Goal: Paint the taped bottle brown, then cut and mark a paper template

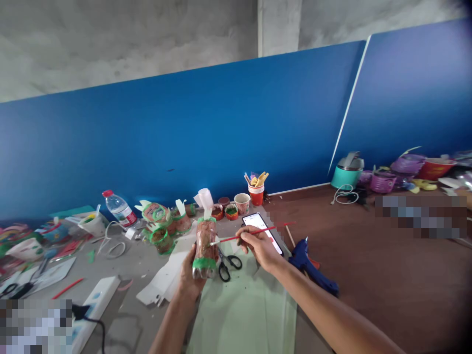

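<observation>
My left hand (190, 278) is closed around a brown-painted plastic bottle (205, 246) with green bands and a white paper top, held upright over the table. My right hand (260, 246) pinches a thin red paintbrush (254, 232), and the brush tip touches the bottle's side. Just behind my right hand a phone (258, 221) lies with its screen lit. Black scissors (228, 264) rest on a pale green sheet (243, 309) between my two hands.
A blue glue gun (311, 270) lies right of my forearm. Small paint cups (236, 206) and a red cup of sticks (256, 191) stand by the blue wall. Similar painted bottles (164, 223), a water bottle (120, 209) and a power strip (94, 307) sit left.
</observation>
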